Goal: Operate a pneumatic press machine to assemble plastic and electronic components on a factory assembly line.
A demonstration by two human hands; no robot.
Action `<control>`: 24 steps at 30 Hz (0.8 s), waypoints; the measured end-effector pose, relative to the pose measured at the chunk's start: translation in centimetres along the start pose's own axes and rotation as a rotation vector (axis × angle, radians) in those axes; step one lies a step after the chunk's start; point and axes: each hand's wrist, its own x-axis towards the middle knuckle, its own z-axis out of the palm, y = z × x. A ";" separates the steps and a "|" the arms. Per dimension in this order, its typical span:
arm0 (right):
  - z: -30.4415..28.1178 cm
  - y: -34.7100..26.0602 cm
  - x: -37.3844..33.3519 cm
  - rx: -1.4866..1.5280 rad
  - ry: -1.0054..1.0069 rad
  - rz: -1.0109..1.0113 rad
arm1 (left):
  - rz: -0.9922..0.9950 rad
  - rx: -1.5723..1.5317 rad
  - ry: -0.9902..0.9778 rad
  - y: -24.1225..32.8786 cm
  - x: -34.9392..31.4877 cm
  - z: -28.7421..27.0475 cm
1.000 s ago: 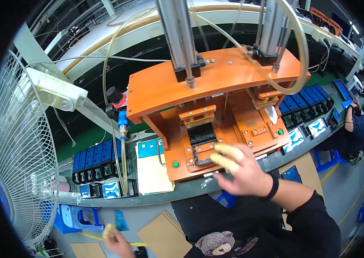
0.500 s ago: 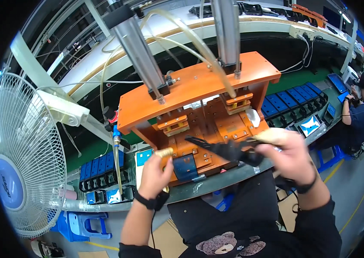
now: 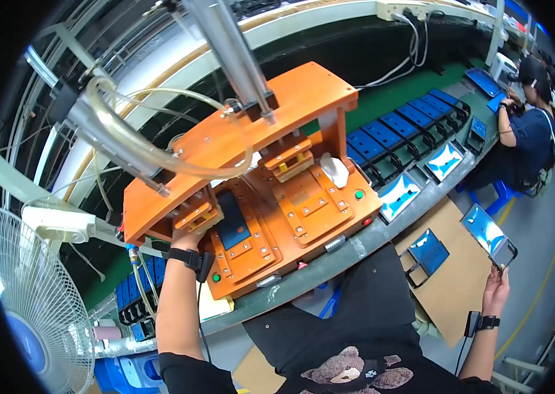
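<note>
While the head camera looks down at the bench, one view gives the whole scene:

Head view, left hand: raised to the orange press fixture, up at its left nest; the fingers are hidden behind the small orange clamp block, so I cannot tell how they are set. A black wrist strap sits on that forearm.

Head view, dark panel: lies flat in the left nest of the fixture's base plate, just beside the left hand.

Head view, right hand: held well out to the person's right, away from the bench; its fingers are curled round the lower end of a flat phone-like device, glossy face up and tilted.

Head view, fixture: upper orange plate hangs on two steel cylinders above the base plate; clear hoses loop across its left side. The right nest holds a white piece.

Head view, surroundings: blue trays line the green conveyor behind; a brown cardboard sheet lies at the right with a blue tray on it; a white fan stands at the left; another person sits farther along the line.
</note>
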 end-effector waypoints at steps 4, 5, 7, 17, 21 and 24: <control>-10.4 4.4 0.6 0.019 0.335 -0.088 | 0.139 0.284 0.205 -2.0 1.3 1.5; -12.7 5.8 0.5 0.024 0.479 -0.083 | 0.178 0.384 0.180 -1.8 0.8 1.3; -16.8 8.9 0.4 0.078 0.610 -0.027 | 0.214 0.491 0.157 -0.5 -0.1 0.5; -24.3 17.4 -0.7 -0.570 0.590 0.864 | -0.021 0.218 0.009 4.5 -0.8 -1.5; -22.7 16.6 0.0 -1.486 0.603 0.413 | 0.111 0.350 0.013 4.3 -0.5 -1.7; -19.4 13.6 0.1 -1.584 0.632 0.090 | 0.132 0.392 0.064 4.2 -0.3 -1.7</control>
